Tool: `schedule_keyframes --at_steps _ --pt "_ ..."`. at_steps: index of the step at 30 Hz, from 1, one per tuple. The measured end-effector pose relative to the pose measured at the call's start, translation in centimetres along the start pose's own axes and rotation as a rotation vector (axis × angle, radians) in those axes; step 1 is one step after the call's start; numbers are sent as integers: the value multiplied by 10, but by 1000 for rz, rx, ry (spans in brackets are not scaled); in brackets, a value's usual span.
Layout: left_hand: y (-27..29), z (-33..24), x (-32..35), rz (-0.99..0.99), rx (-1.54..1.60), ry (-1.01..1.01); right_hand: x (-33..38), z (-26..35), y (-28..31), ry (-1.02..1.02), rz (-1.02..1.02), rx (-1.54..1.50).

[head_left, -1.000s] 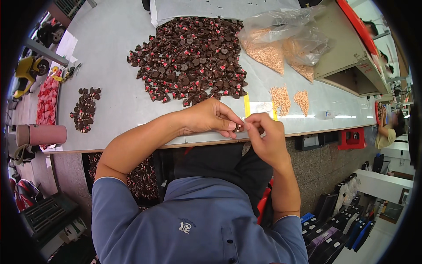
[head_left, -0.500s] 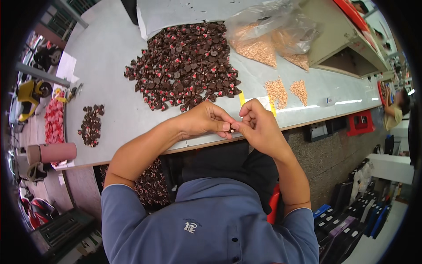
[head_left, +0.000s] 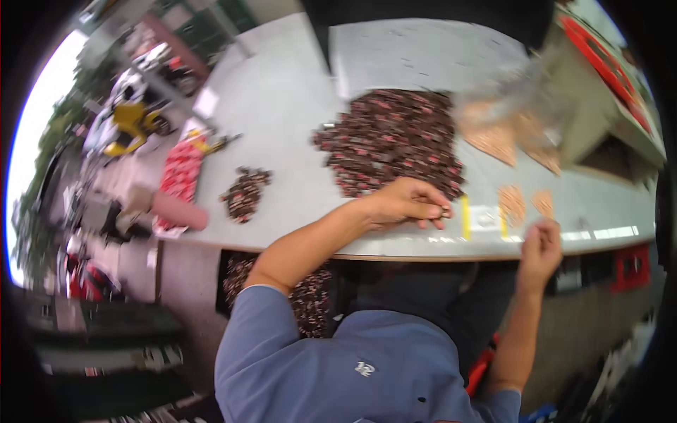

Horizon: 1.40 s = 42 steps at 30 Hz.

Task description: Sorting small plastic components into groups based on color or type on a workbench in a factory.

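Note:
My left hand [head_left: 405, 204] is closed in a pinch on a small dark part [head_left: 446, 211] with a pale spot, just in front of a large heap of dark brown parts [head_left: 395, 144] with red bits. Off to the right, my right hand [head_left: 541, 248] has its fingers drawn together at the near edge of a small pile of beige pieces [head_left: 542, 201]. Blur hides what its fingertips hold, if anything. Beside that lies another beige pile [head_left: 512, 204]. A label with yellow strips [head_left: 465, 217] is stuck to the table between my hands.
Clear bags of beige pieces [head_left: 493, 137] and a greenish metal box [head_left: 599, 120] stand at the back right. A smaller cluster of dark parts [head_left: 245, 194] sits on the left, near a pink cylinder [head_left: 180, 210]. More dark parts [head_left: 310, 299] fill a container below the table edge.
My hands have parted: the right has moved away to the beige pile, while the left keeps the small dark part. The whole view has shifted and is blurred.

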<state>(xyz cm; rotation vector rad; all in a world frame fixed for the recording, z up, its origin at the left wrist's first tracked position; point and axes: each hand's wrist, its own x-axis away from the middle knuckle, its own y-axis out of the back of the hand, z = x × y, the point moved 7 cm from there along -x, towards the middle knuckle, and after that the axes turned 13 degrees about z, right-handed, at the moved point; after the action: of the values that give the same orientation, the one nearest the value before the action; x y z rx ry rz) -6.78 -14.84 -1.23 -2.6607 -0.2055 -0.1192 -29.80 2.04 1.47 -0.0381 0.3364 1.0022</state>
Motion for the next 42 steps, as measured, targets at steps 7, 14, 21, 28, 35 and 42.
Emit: schedule_keyframes --at_steps 7,14,21,28,35,42 --pt "75 -64 141 -1047 -1271 8 -6 3 16 86 55 -13" --pt "92 -51 255 -1292 -1765 504 -11 -4 5 53 87 -2" --pt "87 -65 205 -1127 -1815 62 -9 -1 -2 60 119 29" --pt "123 -53 167 -993 -1464 201 -1 -1 5 50 104 71" --pt "137 -44 176 -972 -1360 189 0 -11 6 -5 111 50" --pt "118 -42 185 -1027 -1127 181 -5 -16 -1 1 123 1"
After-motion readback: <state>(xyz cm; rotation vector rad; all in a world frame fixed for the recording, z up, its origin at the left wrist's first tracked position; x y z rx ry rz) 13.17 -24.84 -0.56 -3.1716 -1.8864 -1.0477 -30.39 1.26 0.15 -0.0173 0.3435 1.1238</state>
